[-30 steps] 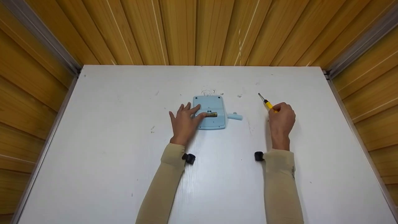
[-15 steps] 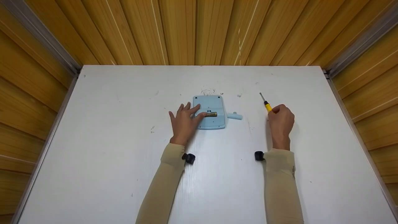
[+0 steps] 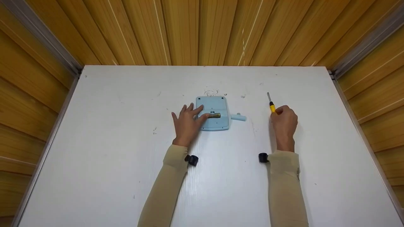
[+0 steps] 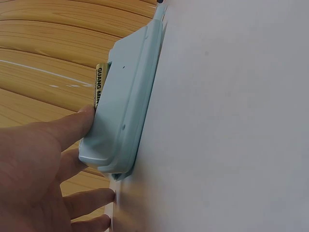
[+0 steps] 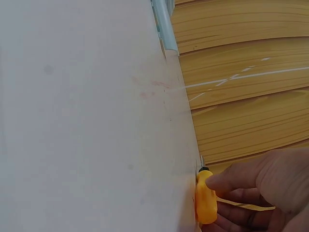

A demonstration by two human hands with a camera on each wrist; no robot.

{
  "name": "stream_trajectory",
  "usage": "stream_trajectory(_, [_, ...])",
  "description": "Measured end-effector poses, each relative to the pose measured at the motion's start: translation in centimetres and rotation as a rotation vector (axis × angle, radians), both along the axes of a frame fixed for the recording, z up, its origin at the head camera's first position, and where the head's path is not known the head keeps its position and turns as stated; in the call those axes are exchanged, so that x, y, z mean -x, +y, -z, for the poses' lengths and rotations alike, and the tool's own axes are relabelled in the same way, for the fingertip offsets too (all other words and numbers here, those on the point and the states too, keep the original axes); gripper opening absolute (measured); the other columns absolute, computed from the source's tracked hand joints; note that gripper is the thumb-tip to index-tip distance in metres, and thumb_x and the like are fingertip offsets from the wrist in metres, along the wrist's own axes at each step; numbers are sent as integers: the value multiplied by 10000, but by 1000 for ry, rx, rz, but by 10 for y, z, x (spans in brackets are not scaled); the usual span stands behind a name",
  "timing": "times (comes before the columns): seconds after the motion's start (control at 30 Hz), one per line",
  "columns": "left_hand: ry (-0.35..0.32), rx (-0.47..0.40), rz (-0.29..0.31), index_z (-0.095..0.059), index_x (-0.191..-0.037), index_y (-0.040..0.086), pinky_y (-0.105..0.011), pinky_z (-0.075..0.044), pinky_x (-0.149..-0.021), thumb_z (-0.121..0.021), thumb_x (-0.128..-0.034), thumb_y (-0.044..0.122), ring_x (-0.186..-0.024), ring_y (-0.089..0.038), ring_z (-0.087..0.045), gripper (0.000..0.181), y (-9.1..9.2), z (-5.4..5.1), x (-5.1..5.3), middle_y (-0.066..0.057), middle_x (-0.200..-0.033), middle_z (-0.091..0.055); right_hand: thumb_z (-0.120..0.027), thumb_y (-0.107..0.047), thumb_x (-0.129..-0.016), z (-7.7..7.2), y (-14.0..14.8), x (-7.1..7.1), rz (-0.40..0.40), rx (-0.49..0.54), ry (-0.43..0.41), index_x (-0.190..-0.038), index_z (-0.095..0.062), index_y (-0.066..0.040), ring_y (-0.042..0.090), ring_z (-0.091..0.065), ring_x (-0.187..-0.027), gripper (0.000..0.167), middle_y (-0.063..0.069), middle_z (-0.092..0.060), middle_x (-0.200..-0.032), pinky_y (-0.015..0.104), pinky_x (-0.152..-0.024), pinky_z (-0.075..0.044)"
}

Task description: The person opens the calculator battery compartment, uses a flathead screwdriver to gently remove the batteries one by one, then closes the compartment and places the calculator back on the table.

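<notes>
A light blue device (image 3: 213, 104) lies flat on the white table, with a gold battery (image 3: 214, 115) at its middle. My left hand (image 3: 187, 124) rests on the device's left side, fingers spread, thumb at the battery's left end. In the left wrist view the battery (image 4: 100, 79) stands proud of the device (image 4: 128, 96), the thumb touching its near end. My right hand (image 3: 285, 126) pinches the yellow handle of a screwdriver (image 3: 272, 107), whose metal tip points away from me. The right wrist view shows thumb and fingers on the screwdriver handle (image 5: 206, 198), close to the tabletop.
A small light blue cover piece (image 3: 238, 117) lies just right of the device, between it and my right hand. Wood-patterned panels (image 3: 214, 31) stand behind and beside the white table (image 3: 126, 176).
The screwdriver has turned to point more straight away from me, and my right hand has shifted slightly left. My left hand, the device and the battery stay in place.
</notes>
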State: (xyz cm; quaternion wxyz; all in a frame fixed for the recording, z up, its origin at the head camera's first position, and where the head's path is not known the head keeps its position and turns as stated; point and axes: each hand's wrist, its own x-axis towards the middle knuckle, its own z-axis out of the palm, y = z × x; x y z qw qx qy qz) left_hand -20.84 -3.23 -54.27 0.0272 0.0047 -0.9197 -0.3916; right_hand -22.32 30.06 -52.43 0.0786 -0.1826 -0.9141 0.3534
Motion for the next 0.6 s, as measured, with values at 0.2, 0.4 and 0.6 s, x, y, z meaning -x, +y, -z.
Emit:
stream_trajectory(0.2, [6,9,3,-686,-1443,218,-728,-5,-1217,-714,-991,535,-1550,-370,-340,552,0,0,0,-153,-1573,-525,-614,-63,-1010,-3,-1,0,-12,-38,-21,-1220,-684,130,410,-630,-1024,294,287,-665,-1150,503,-880,-533])
stream_trajectory(0.4, [17,30,1,-702,-1425,227,-745,-17,-1207,-711,-987,546,-1540,-370,-360,542,1,0,1,-150,-1556,-542,-686,-85,-1004,-4,-3,1,-93,-68,5,-1283,-673,105,457,-577,-1212,338,301,-622,-1274,555,-997,-517])
stream_trajectory(0.6, [14,27,-2,-700,-1427,231,-738,-15,-1212,-717,-983,546,-1542,-366,-358,544,0,1,1,-145,-1560,-539,-705,-111,-1016,-6,-8,2,-230,-50,12,-1373,-637,57,439,-501,-1319,401,276,-554,-1409,561,-1115,-446])
